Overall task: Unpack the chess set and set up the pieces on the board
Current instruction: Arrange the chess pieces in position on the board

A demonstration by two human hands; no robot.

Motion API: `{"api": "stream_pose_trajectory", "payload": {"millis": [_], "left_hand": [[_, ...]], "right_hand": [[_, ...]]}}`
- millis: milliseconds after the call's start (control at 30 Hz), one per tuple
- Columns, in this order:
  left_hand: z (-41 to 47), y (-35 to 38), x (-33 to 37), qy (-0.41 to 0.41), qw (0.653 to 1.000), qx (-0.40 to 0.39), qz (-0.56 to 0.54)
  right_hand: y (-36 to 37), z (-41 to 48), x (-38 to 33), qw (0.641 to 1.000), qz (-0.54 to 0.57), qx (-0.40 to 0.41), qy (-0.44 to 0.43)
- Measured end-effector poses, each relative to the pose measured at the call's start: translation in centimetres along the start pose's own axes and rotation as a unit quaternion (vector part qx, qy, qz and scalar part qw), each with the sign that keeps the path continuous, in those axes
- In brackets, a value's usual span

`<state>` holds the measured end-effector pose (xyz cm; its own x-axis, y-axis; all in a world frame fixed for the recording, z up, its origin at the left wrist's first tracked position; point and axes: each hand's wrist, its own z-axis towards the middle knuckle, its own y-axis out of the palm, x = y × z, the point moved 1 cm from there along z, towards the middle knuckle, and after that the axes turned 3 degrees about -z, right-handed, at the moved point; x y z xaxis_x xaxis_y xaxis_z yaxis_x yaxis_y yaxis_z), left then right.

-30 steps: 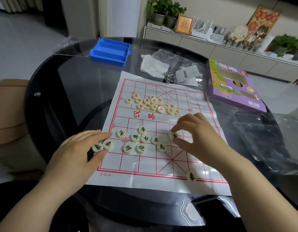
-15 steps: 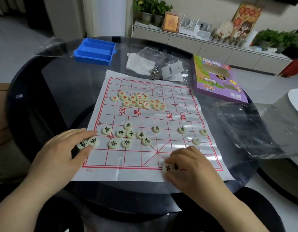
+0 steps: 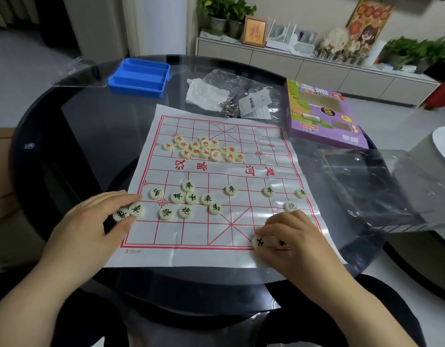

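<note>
Our right hand (image 3: 299,244) has come from mid-board down to the near edge line of the board (image 3: 166,236), where its curled fingers pinch a black-lettered piece (image 3: 259,242) beside a second piece (image 3: 282,243); we judge the back rank is being filled. Our left hand (image 3: 91,229) has stayed at the board's left edge, finger and thumb gripping two pieces (image 3: 137,209). The loose black pieces (image 3: 207,199) and the clustered red pieces (image 3: 204,149) await placing. The board lies on a dark glass table (image 3: 91,136) with a blue tray (image 3: 140,77), a purple box (image 3: 321,113) and clear wrapping (image 3: 366,186); a sideboard (image 3: 316,68) stands behind.
</note>
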<state>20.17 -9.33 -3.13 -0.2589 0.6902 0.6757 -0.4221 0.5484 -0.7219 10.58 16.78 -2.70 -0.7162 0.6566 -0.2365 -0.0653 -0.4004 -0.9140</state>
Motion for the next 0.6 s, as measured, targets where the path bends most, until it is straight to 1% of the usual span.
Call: {"api": "stream_pose_trajectory", "payload": {"millis": [167, 300, 367, 400, 467, 533, 600], "left_hand": [[0.0, -0.1, 0.1, 0.008, 1.000, 0.003, -0.003], [-0.1, -0.2, 0.2, 0.011, 1.000, 0.002, -0.001], [-0.1, -0.2, 0.2, 0.012, 1.000, 0.003, -0.006], [-0.1, -0.2, 0.2, 0.013, 1.000, 0.006, -0.009], [-0.1, -0.2, 0.2, 0.017, 1.000, 0.010, -0.010], [-0.2, -0.2, 0.1, 0.020, 1.000, 0.010, -0.009], [-0.2, -0.3, 0.0, 0.020, 1.000, 0.009, -0.012]], "right_hand": [[0.4, 0.0, -0.2, 1.000, -0.001, -0.026, 0.004], [-0.9, 0.8, -0.6, 1.000, 0.023, 0.016, 0.001], [-1.8, 2.0, -1.2, 0.999, 0.040, 0.015, 0.014], [-2.2, 2.8, -1.6, 0.999, 0.046, 0.001, 0.021], [-2.0, 4.4, -2.1, 0.996, 0.060, -0.066, 0.027], [-1.3, 5.8, -2.5, 0.992, 0.043, -0.115, 0.031], [-0.3, 7.0, -3.4, 0.988, 0.029, -0.144, 0.043]]}}
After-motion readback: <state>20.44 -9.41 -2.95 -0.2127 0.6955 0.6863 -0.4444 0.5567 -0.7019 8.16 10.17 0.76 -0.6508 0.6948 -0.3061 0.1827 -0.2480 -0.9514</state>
